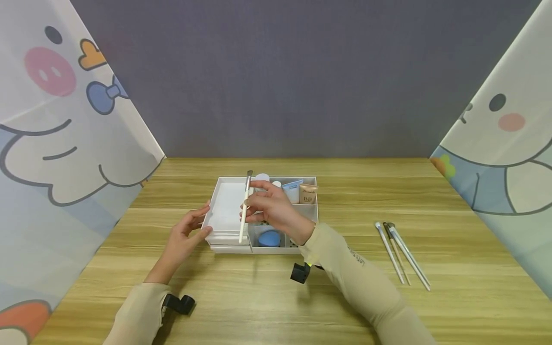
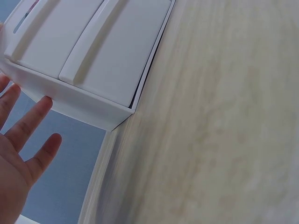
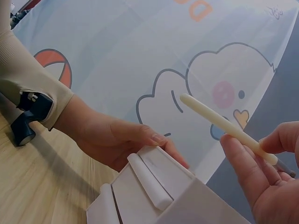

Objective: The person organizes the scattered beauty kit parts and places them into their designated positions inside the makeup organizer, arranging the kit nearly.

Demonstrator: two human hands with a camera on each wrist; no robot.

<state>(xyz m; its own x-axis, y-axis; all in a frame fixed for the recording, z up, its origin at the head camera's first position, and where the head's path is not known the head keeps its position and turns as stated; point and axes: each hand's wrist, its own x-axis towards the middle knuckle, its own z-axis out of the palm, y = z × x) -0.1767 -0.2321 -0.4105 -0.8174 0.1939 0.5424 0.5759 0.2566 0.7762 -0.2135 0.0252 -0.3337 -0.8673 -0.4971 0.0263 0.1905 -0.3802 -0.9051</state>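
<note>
My right hand (image 1: 278,208) pinches a makeup brush (image 1: 243,226) with a pale handle and dark bristles, held nearly upright above a white organizer box (image 1: 230,249). In the right wrist view the brush handle (image 3: 217,121) lies between thumb and fingers, bristle end low on the right. My left hand (image 1: 183,242) touches the box's left side, thumb near the front corner. Its fingers look fairly straight in the left wrist view, fingertips at the wall. Two white drawers (image 2: 117,51) face the front. Part of the box's compartments is hidden behind my right hand.
Compartments on the box's right side hold a blue makeup sponge (image 1: 269,238), a light blue tube (image 1: 293,191), a tan tube (image 1: 308,194) and white-capped containers. Several more brushes (image 1: 390,249) lie on the wooden table to the right. A grey panel (image 1: 293,86) stands behind.
</note>
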